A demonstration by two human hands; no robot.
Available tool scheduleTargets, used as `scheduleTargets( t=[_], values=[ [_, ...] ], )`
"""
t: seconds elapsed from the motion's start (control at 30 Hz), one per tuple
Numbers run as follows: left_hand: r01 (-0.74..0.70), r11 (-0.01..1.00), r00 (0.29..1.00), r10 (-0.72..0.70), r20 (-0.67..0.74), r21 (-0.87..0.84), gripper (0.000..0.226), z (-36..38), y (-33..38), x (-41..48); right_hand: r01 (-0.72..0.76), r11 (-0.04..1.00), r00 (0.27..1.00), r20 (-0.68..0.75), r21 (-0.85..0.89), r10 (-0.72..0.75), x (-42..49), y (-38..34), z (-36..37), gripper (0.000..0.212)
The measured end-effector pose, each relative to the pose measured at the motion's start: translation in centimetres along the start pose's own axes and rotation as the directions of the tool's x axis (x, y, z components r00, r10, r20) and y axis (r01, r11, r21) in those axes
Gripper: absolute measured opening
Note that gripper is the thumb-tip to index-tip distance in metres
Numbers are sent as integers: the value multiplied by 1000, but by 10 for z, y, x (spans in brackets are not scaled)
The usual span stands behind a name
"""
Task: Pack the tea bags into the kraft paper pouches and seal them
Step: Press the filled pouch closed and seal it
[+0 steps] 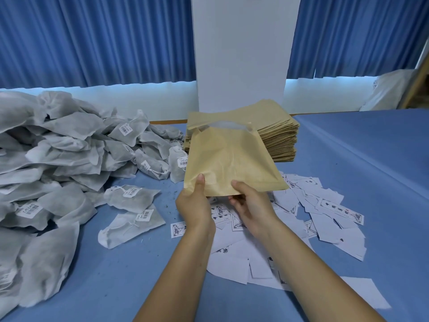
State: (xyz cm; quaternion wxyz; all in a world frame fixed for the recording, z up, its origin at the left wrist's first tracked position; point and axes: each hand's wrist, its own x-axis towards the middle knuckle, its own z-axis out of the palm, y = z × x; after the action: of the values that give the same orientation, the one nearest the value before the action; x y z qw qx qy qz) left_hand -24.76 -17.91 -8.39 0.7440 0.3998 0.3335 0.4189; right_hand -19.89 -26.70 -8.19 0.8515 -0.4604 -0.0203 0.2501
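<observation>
I hold one kraft paper pouch (228, 159) up over the table, its near edge toward me and its far mouth gaping a little. My left hand (196, 204) pinches the pouch's near left corner, thumb on top. My right hand (249, 204) grips the near edge beside it, fingers curled under. Behind it stands a stack of flat kraft pouches (278, 138). A big heap of grey-white tea bags (53, 159) with barcode tags covers the left of the table; two lie loose nearer me (132, 197).
White printed paper labels (320, 219) lie scattered on the blue table cloth (371, 159) under and right of my hands. A white pillar (241, 54) and blue curtains (92, 38) stand behind the table. A white bag (390, 89) rests at the far right.
</observation>
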Motion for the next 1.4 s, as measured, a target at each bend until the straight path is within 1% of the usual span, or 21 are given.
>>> scheduleTargets(
  t=[0.07,0.13,0.17,0.2,0.27,0.3,0.37,0.43,0.5,0.57,0.67,0.77,0.9,0.97,1.03,1.1,1.17,1.27,1.33,1.4],
  values=[
    [-6,999,999,4,-48,-38,12,-2,2,2,56,998,998,-40,-3,-56,1,-4,-2,21],
    [2,997,999,-6,-52,-81,9,-1,1,-1,71,997,997,-37,3,-71,0,-6,-3,25],
    [10,997,1000,-12,-15,-80,6,1,-2,-3,68,998,997,-34,0,-68,0,-7,-3,24],
    [26,998,998,-23,54,-64,7,3,-6,-7,60,998,998,-24,-7,-60,0,-8,-4,23],
    [64,998,976,-63,207,0,20,6,-13,-14,32,999,999,18,-20,-32,0,-10,-5,21],
    [67,997,970,-75,233,42,25,6,-16,-15,17,1000,999,35,-22,-16,0,-10,-6,20],
    [39,995,980,-56,193,87,26,6,-16,-13,11,1000,1000,19,-12,-11,2,-11,-7,16],
    [20,995,991,-33,127,101,21,4,-13,-9,31,999,999,-17,-16,-32,3,-13,-7,15],
    [31,995,994,-41,100,96,15,2,-11,-6,25,999,1000,-7,-20,-25,4,-15,-6,15],
    [57,998,992,-61,108,37,9,2,-10,-7,8,1000,1000,5,-24,-7,4,-16,-7,15],
    [104,993,989,-97,109,-62,3,3,-8,-8,25,997,1000,19,-69,-24,5,-17,-8,12],
    [108,990,992,-101,81,-87,6,4,-5,-5,32,996,999,-15,-86,-33,6,-18,-10,6],
    [99,991,994,-94,64,-93,7,2,-3,-4,54,984,998,-23,-169,-59,6,-18,-10,8],
    [101,992,991,-93,97,-76,6,3,-4,-5,67,984,997,-23,-165,-72,6,-20,-11,8],
    [122,992,980,-116,161,-28,6,4,-5,-6,79,986,997,7,-146,-79,5,-20,-12,11],
    [150,989,965,-150,216,15,21,6,-6,-8,73,991,997,49,-113,-67,5,-19,-10,18],
    [148,988,964,-152,217,35,26,7,-7,-9,70,990,996,63,-122,-62,5,-17,-7,24],
    [181,983,957,-183,227,30,23,6,-3,-11,65,986,997,38,-153,-59,7,-17,-6,24],
    [215,977,956,-206,208,-18,18,2,4,-6,40,990,999,21,-135,-37,8,-18,-8,21],
    [162,985,982,-155,111,-58,17,-3,12,5,7,993,1000,-3,-116,-7,8,-18,-10,18]
  ],
)
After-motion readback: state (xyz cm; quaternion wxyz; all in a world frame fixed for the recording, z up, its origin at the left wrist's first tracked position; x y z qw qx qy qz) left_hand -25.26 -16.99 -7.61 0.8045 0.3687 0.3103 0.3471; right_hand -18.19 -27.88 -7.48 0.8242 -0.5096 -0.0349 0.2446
